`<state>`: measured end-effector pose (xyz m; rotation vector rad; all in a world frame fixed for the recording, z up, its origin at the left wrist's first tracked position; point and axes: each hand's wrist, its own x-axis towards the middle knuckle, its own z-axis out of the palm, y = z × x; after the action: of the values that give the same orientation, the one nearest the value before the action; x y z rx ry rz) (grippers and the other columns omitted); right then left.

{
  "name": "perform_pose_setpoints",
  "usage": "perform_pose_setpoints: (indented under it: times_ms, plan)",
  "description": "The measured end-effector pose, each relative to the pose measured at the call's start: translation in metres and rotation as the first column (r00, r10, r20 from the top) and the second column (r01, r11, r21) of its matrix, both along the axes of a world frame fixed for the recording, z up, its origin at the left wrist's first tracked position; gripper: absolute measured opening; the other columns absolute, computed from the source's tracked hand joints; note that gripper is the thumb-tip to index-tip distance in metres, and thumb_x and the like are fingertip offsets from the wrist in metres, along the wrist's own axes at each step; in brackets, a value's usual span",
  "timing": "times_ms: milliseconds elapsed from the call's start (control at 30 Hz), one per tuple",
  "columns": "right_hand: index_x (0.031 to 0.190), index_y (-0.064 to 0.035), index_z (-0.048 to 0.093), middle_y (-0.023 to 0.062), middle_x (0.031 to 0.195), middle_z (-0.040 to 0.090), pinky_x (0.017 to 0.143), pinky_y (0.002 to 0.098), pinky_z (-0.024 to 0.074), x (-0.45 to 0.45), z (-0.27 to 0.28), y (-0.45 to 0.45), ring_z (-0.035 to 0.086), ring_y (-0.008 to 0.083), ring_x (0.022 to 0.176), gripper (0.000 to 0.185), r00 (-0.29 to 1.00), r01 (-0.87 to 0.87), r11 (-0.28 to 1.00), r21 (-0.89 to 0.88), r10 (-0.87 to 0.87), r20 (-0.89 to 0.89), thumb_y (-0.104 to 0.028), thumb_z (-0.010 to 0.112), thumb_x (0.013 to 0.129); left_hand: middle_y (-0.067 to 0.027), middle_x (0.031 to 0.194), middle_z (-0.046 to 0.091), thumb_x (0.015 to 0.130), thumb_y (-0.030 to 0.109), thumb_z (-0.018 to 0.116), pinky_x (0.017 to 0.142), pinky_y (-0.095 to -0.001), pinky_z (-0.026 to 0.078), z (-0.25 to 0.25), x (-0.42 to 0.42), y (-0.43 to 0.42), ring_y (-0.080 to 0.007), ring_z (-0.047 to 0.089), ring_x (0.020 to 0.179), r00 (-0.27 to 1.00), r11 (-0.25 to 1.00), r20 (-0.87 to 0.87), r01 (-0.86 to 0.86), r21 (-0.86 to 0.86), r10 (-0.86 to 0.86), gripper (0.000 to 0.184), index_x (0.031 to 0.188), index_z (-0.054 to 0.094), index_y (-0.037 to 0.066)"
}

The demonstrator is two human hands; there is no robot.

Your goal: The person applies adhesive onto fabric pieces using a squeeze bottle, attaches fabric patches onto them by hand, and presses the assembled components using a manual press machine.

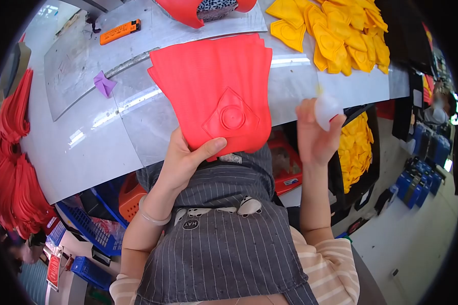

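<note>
My left hand (189, 156) grips the lower edge of a fanned stack of red rubbery sheets (213, 71), its thumb lying on top. Near the bottom of the stack, the uppermost sheet has a diamond-shaped red patch (232, 116) with a raised ring at its middle. To the right of the stack, my right hand (316, 137) is raised and closed around a small whitish squeeze bottle (328, 112). The bottle is blurred, and a yellowish tip points up and away from me. A gap separates the bottle from the red sheets.
Yellow patches (336, 33) are heaped at the table's back right, with more in a black bin (355, 152) below. An orange box-like item (120, 32) and a purple scrap (105, 84) lie left. Red bundles (18, 188) hang at far left; blue crates (94, 223) stand beneath.
</note>
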<state>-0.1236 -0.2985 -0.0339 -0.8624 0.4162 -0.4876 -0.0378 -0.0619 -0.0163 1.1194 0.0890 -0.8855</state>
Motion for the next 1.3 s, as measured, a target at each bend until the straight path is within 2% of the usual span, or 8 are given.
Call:
perform_pose_setpoints:
  times_ms: [33, 233, 567, 767, 967, 1100, 1167, 1300]
  plan:
    - [0.109, -0.0045, 0.051, 0.0049, 0.084, 0.050, 0.079, 0.0319, 0.0340, -0.003, -0.002, 0.010, 0.044, 0.0185, 0.081, 0.052, 1.000, 0.019, 0.996, 0.087, -0.019, -0.001, -0.052, 0.057, 0.088, -0.0079, 0.107, 0.064, 0.082, 0.007, 0.071, 0.083, -0.0281, 0.049, -0.001, 0.000, 0.001, -0.0133, 0.061, 0.094, 1.000, 1.000, -0.006, -0.007, 0.001, 0.007, 0.040, 0.117, 0.054, -0.002]
    - [0.103, -0.0006, 0.051, 0.0059, 0.087, 0.056, 0.069, 0.0234, 0.0416, -0.011, 0.003, 0.027, 0.053, 0.0108, 0.078, 0.049, 0.974, -0.187, 0.836, -0.516, 0.088, -0.210, -0.039, 0.071, 0.080, -0.0084, 0.108, 0.064, 0.082, 0.008, 0.072, 0.085, -0.0289, 0.049, -0.002, -0.001, -0.001, -0.0135, 0.061, 0.095, 1.000, 1.000, 0.015, -0.025, 0.004, 0.025, 0.040, 0.117, 0.055, -0.002]
    - [0.096, 0.0003, 0.055, 0.0077, 0.086, 0.059, 0.065, 0.0226, 0.0417, -0.004, 0.011, 0.022, 0.053, 0.0101, 0.075, 0.036, 0.966, -0.248, 0.643, -0.724, 0.215, -0.140, -0.017, 0.078, 0.073, -0.0076, 0.106, 0.065, 0.082, 0.008, 0.072, 0.083, -0.0278, 0.049, -0.002, -0.001, -0.001, -0.0117, 0.061, 0.092, 1.000, 1.000, 0.015, -0.011, 0.007, 0.011, 0.037, 0.114, 0.057, -0.002]
    - [0.093, 0.0009, 0.055, 0.0065, 0.082, 0.057, 0.066, 0.0231, 0.0403, -0.007, 0.015, 0.019, 0.051, 0.0100, 0.072, 0.029, 0.968, -0.241, 0.724, -0.646, 0.128, -0.217, -0.014, 0.072, 0.074, -0.0072, 0.103, 0.066, 0.082, 0.007, 0.072, 0.081, -0.0271, 0.050, -0.003, -0.001, -0.002, -0.0112, 0.062, 0.089, 0.999, 1.000, 0.044, 0.010, 0.029, -0.011, 0.034, 0.111, 0.058, -0.002]
    - [0.093, -0.0051, 0.045, 0.0113, 0.087, 0.057, 0.080, 0.0295, 0.0420, -0.013, 0.008, -0.017, 0.056, 0.0180, 0.083, 0.045, 0.955, -0.253, 0.877, -0.408, 0.157, -0.253, -0.038, 0.071, 0.076, -0.0072, 0.102, 0.066, 0.082, 0.006, 0.072, 0.079, -0.0264, 0.050, -0.001, -0.003, -0.004, -0.0110, 0.062, 0.088, 0.995, 0.998, 0.095, 0.018, 0.055, -0.024, 0.032, 0.110, 0.059, -0.003]
    - [0.110, -0.0025, 0.047, 0.0225, 0.116, 0.060, 0.089, 0.0287, 0.0450, -0.021, 0.011, -0.064, 0.059, 0.0216, 0.105, 0.030, 0.948, -0.179, 0.788, -0.589, -0.021, -0.317, -0.014, 0.062, 0.087, -0.0070, 0.102, 0.066, 0.081, 0.007, 0.072, 0.079, -0.0264, 0.050, 0.001, -0.002, -0.005, -0.0111, 0.061, 0.088, 0.997, 0.999, 0.077, 0.016, 0.052, -0.020, 0.033, 0.110, 0.059, -0.003]
    - [0.113, -0.0006, 0.045, 0.0236, 0.120, 0.058, 0.078, 0.0224, 0.0493, -0.015, 0.014, -0.084, 0.061, 0.0166, 0.100, 0.027, 0.923, -0.072, 0.716, -0.694, -0.216, -0.318, -0.003, 0.056, 0.088, -0.0068, 0.102, 0.065, 0.082, 0.007, 0.072, 0.079, -0.0265, 0.050, 0.001, -0.001, -0.004, -0.0111, 0.061, 0.089, 0.998, 0.998, 0.064, 0.023, 0.050, -0.027, 0.033, 0.111, 0.058, -0.002]
    - [0.120, 0.0010, 0.040, 0.0229, 0.124, 0.057, 0.093, 0.0299, 0.0465, -0.012, -0.014, -0.131, 0.058, 0.0199, 0.108, 0.037, 0.858, 0.149, 0.527, -0.837, -0.490, -0.155, -0.002, 0.060, 0.089, -0.0063, 0.104, 0.065, 0.082, 0.009, 0.071, 0.081, -0.0269, 0.049, -0.001, 0.001, -0.003, -0.0111, 0.060, 0.092, 0.999, 0.999, 0.037, 0.038, 0.023, -0.039, 0.036, 0.114, 0.056, -0.001]
